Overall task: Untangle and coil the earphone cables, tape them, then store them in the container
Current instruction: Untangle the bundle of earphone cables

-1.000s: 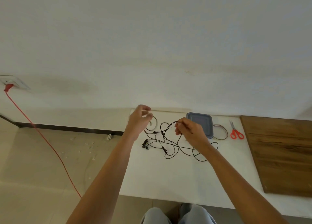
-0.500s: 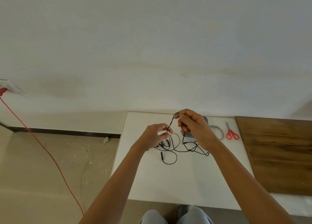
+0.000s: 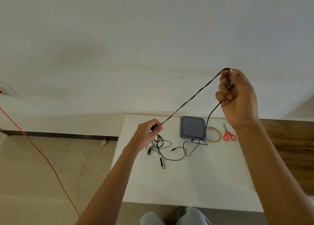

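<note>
One thin black cable [image 3: 192,97] is pinched by the left grip [image 3: 147,131] beside the square grey container [image 3: 192,128] and the right grip [image 3: 237,95] raised above it. Smooth white table [image 3: 186,182].

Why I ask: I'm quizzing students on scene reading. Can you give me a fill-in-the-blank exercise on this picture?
The cable stretched between the left hand and the right hand is ____ in colour. The hand held higher is the ____ one. The scissors on the white table have ____ handles.
Missing words: black; right; red.
</note>
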